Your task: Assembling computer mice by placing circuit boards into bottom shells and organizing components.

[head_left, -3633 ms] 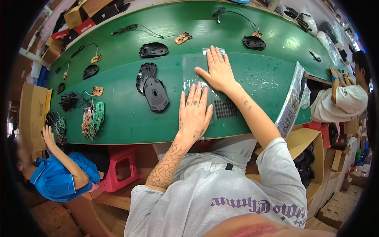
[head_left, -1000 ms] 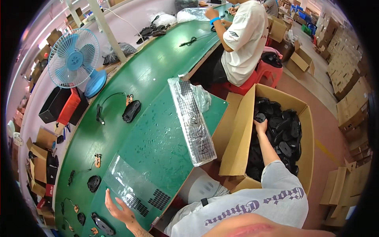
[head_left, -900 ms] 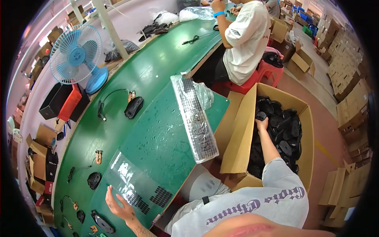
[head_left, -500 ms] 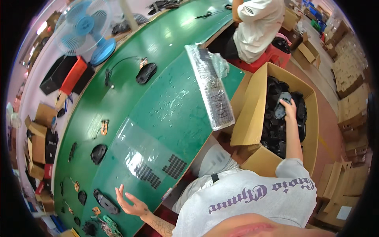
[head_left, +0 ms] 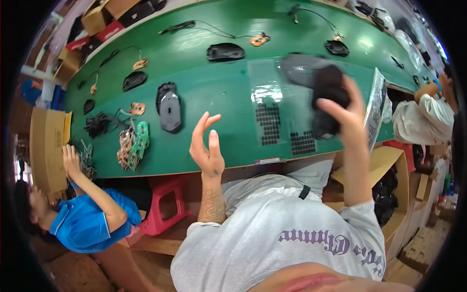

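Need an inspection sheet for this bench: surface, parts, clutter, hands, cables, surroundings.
Surface: green table; clear sheet with small black pads near the front edge.
Parts: dark mouse shells, motion-blurred, in the right hand; grey mouse base lying left of the sheet.
Clutter: green circuit boards piled at left.
Hands: left hand holds nothing, fingers parted; right hand grips the shells.
Cables: black cable at the back; dark cable bundle at left.
Surroundings: person in blue at left; pink stool; open cardboard box at right.
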`<state>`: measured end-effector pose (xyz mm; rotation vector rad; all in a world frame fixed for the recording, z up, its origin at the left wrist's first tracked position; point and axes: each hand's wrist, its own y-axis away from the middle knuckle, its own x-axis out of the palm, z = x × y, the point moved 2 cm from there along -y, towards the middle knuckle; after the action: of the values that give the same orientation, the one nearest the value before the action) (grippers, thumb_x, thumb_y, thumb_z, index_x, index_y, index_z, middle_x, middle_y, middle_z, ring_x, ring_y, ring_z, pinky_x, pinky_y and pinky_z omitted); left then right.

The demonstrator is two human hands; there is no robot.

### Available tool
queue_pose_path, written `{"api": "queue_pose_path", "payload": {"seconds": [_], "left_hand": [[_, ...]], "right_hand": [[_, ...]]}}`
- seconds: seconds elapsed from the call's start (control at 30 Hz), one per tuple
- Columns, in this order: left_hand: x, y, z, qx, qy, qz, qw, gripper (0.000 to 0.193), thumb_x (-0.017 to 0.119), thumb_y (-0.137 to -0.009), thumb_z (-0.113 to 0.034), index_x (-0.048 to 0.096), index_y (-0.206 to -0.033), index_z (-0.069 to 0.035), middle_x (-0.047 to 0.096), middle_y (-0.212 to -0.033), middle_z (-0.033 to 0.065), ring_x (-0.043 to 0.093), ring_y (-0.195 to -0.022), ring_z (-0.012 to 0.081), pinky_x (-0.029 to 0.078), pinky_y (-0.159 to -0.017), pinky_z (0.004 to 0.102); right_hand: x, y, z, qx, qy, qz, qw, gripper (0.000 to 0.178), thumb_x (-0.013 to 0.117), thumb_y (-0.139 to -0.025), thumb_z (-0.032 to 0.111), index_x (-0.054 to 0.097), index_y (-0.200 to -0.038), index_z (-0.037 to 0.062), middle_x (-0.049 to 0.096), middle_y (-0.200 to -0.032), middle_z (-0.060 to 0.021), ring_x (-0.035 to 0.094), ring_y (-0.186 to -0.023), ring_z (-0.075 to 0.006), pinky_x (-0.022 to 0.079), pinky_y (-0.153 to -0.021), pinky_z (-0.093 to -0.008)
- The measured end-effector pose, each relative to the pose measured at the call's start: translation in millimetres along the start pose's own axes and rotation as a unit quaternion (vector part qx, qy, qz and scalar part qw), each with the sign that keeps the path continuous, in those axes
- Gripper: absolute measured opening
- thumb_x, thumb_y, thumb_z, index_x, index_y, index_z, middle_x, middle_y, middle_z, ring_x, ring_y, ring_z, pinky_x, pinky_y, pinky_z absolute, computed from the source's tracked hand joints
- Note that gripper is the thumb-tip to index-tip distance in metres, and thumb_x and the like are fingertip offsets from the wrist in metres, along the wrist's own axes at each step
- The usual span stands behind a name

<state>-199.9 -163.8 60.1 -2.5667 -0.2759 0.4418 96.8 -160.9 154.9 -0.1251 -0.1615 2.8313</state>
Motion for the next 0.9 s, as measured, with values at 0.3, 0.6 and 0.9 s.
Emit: {"api": "queue_pose_path", "payload": {"seconds": [0.3,0.6,0.9], "left_hand": [[-1,5,31,-0.135,0.063,-0.031,0.988,0.058,0.048,-0.097,-0.020,0.032,-0.150,0.001,0.038,-0.150,0.0240,0.046,-0.132,0.0336,0.037,-0.109,0.0405],[5,3,29,-0.034,-0.198,0.013,0.980,0.066,0.062,-0.093,-0.019,0.032,-0.149,0.001,0.036,-0.151,0.0238,0.042,-0.135,0.0400,0.036,-0.110,0.0447],[10,2,33,-0.009,-0.195,-0.004,0.981,0.054,0.058,-0.094,-0.016,0.042,-0.143,0.001,0.047,-0.143,0.0209,0.048,-0.130,0.0367,0.038,-0.108,0.0437]], "right_hand": [[195,-24,-59,0.097,-0.096,0.266,0.954,0.070,0.081,-0.074,0.011,0.051,-0.136,-0.0010,0.056,-0.132,-0.0187,0.057,-0.115,-0.0256,0.045,-0.101,-0.0337],[209,-3,-104,-0.208,0.127,0.135,0.960,0.074,0.074,-0.081,0.019,0.039,-0.144,0.0016,0.043,-0.144,-0.0241,0.049,-0.127,-0.0358,0.041,-0.107,-0.0423],[174,16,-77,-0.237,0.236,0.122,0.935,0.075,0.071,-0.084,0.031,0.037,-0.144,0.0024,0.036,-0.149,-0.0254,0.036,-0.138,-0.0420,0.036,-0.112,-0.0488]]}}
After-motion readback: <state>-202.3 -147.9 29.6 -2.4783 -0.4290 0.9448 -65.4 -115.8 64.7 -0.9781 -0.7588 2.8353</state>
